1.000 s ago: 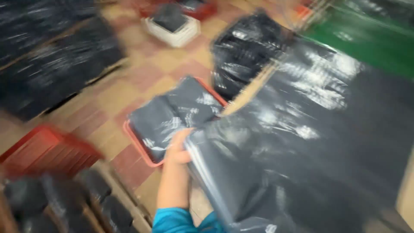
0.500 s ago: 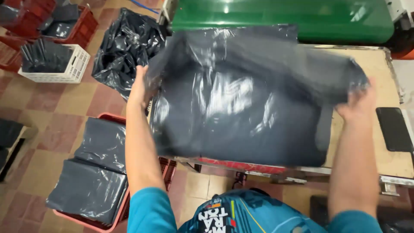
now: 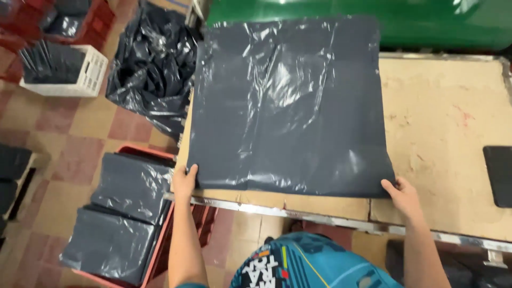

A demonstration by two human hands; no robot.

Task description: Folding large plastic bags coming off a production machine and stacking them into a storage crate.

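Half a second before, the person had held the dark grey plastic bag (image 3: 288, 106) up in the air, stretched between both hands; now it lay spread flat on the worn brown table (image 3: 453, 117). The left hand (image 3: 185, 181) pinched the bag's near left corner, thumb on top. The right hand (image 3: 404, 196) gripped the near right corner the same way, fingers curled at the edge.

Beyond the bag, away from both hands, stood a green bin (image 3: 373, 21). Left of the left hand, down on the tiled floor, sat a red crate (image 3: 154, 250) stacked with folded grey bags (image 3: 122, 213). Farther off lay a heap of black plastic (image 3: 149, 74) and a white basket (image 3: 88, 74). A black flat thing (image 3: 498, 176) lay right of the right hand.
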